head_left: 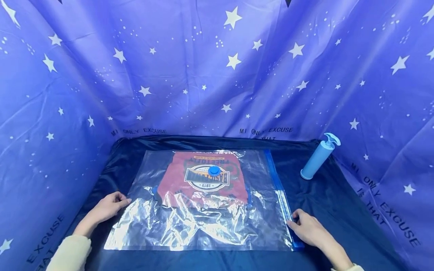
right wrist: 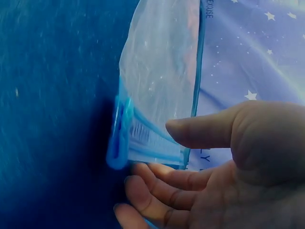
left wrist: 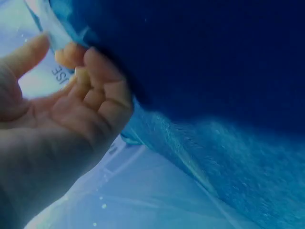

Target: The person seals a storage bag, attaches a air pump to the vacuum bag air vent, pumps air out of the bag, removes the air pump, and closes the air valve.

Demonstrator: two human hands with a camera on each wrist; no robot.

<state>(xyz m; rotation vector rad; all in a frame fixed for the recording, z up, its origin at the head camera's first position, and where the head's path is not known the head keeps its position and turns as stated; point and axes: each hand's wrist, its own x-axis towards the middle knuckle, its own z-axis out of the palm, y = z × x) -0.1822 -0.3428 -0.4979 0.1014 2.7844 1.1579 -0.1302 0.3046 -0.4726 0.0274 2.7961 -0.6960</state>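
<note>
A clear plastic vacuum storage bag [head_left: 203, 229] lies flat, holding a folded dark-red printed garment [head_left: 173, 188]. A round blue valve cap [head_left: 214, 171] sits on the bag above the garment. Along its right side runs a blue zip closure [head_left: 276, 177], with a blue zip slider [right wrist: 119, 138] near the front corner in the right wrist view. My left hand [head_left: 107, 207] is at the bag's left edge, fingers loosely bent, thumb tip close to the film. Beside the zip edge is my right hand [head_left: 310, 227], its thumb and fingers apart; exact contact cannot be told.
A light-blue hand pump [head_left: 317, 160] with a T-shaped handle stands at the right, beyond the zip side. Dark blue cloth [head_left: 298, 199] covers the surface. Purple star-printed curtains [head_left: 190, 75] enclose the back and both sides.
</note>
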